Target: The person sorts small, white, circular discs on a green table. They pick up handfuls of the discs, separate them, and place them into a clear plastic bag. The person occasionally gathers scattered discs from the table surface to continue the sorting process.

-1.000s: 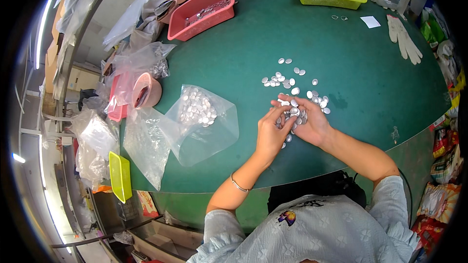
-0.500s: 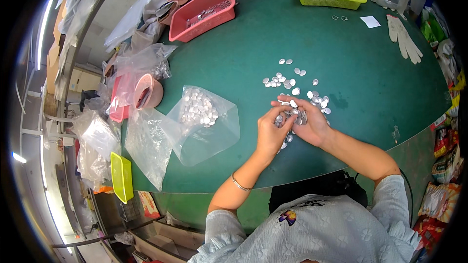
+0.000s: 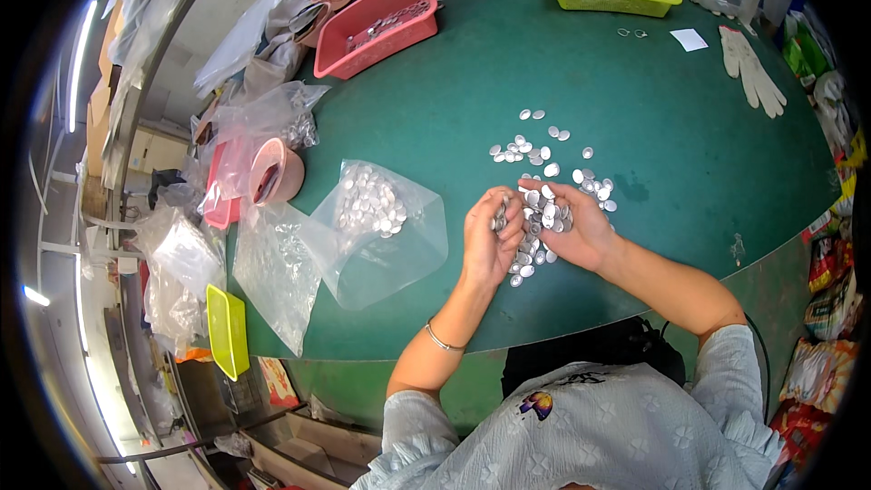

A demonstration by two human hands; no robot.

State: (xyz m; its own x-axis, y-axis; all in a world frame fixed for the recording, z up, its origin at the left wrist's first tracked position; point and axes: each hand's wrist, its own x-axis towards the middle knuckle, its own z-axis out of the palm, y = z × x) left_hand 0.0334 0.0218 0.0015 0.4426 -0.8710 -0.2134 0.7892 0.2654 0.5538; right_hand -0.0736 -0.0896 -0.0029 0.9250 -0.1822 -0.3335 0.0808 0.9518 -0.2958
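Observation:
Small silvery oval metal discs (image 3: pixel 519 147) lie scattered on the green table, beyond and between my hands. My right hand (image 3: pixel 585 222) is cupped around a heap of these discs, which shows in its palm. Just left of it, my left hand (image 3: pixel 493 229) has its fingers curled over several more discs, partly seen at the fingertips. Below the gap between both hands, loose discs rest on the tabletop. To the left, a clear plastic bag (image 3: pixel 413 259) lies flat with a pile of the same discs on it.
A pink basin (image 3: pixel 422 27) with small metal pieces stands at the far left, a yellow-green basket (image 3: pixel 626 5) at the far right. Near the right edge lie a white glove (image 3: pixel 751 73) and a white paper (image 3: pixel 689 40). A pink cup (image 3: pixel 287 172) stands beside the bags.
My left hand has drawn away to the left from the right hand and now carries discs in its curled fingers. The heap in the right palm shows more openly.

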